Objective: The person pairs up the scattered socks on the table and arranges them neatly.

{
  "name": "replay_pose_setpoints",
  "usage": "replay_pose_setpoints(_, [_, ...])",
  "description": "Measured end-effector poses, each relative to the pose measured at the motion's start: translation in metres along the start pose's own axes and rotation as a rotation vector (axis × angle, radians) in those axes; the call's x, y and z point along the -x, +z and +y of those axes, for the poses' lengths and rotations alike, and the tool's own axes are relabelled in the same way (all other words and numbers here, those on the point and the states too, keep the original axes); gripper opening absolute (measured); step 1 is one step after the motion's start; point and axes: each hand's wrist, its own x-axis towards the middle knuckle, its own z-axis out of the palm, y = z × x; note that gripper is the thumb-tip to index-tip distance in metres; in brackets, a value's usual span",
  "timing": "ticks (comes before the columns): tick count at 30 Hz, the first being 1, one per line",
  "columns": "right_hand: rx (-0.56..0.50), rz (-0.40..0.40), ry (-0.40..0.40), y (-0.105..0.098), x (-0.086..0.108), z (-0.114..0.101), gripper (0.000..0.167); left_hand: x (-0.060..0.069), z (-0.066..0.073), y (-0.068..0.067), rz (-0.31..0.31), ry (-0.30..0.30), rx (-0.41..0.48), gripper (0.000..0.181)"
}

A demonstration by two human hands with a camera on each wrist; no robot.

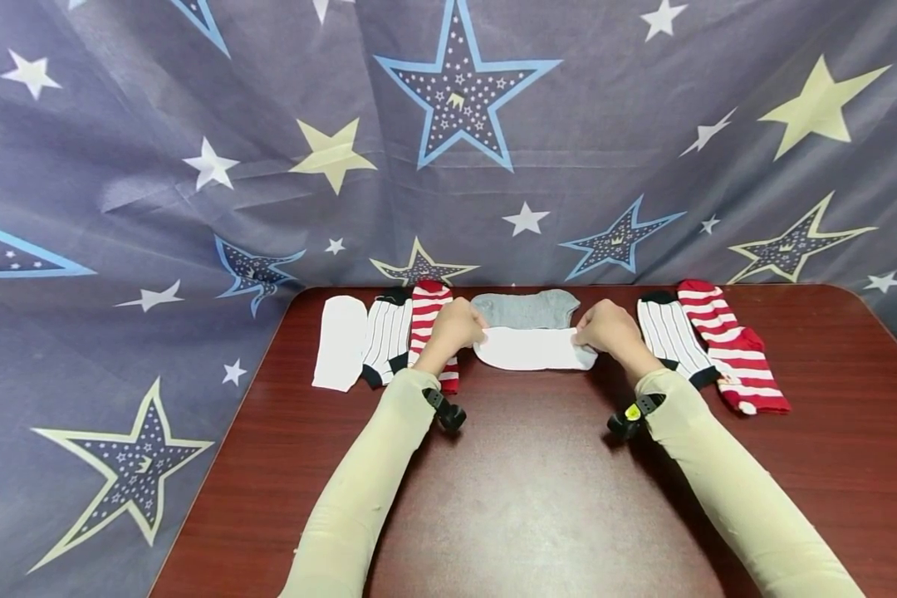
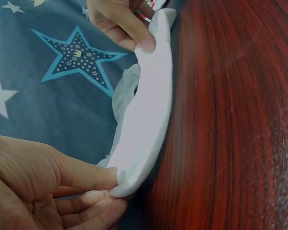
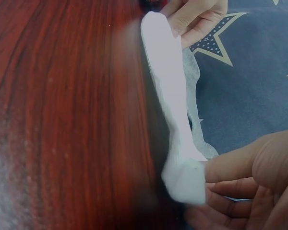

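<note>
Left hand (image 1: pixel 456 326) and right hand (image 1: pixel 610 332) pinch opposite ends of a white sock (image 1: pixel 532 349), wide tabletop (image 1: pixel 538 490) in front.

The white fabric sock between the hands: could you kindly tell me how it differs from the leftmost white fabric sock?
The left hand and right hand pinch the middle white sock; the leftmost white sock lies untouched. The middle white sock runs sideways, the leftmost front to back. Both are white.

I could read no words, brands or numbers from my end. Beyond the bench's (image 1: pixel 538 515) far edge, the cloth (image 1: pixel 269 66) bore crown emblems (image 1: pixel 456 100) inside stars (image 1: pixel 448 129); the yellow mark (image 1: pixel 632 412) on the right wrist strap (image 1: pixel 651 403) was illegible.
</note>
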Motion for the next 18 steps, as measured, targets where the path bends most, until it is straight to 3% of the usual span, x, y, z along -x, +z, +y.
replay_pose_setpoints(6, [-0.008, 0.004, 0.015, -0.0007, -0.0016, -0.0005, 0.013, -0.0015, 0.0006, 0.0004, 0.004, -0.010, 0.024, 0.013])
replay_pose_setpoints(13, [0.016, 0.003, 0.037, -0.0005, -0.0069, -0.0005, 0.012, -0.0063, 0.0011, 0.0010, 0.019, -0.010, -0.039, 0.011])
replay_pose_setpoints(18, [0.043, 0.011, 0.041, -0.0003, -0.0097, -0.0020, 0.013, -0.0085, 0.0007, 0.0009, 0.026, -0.017, -0.027, 0.008])
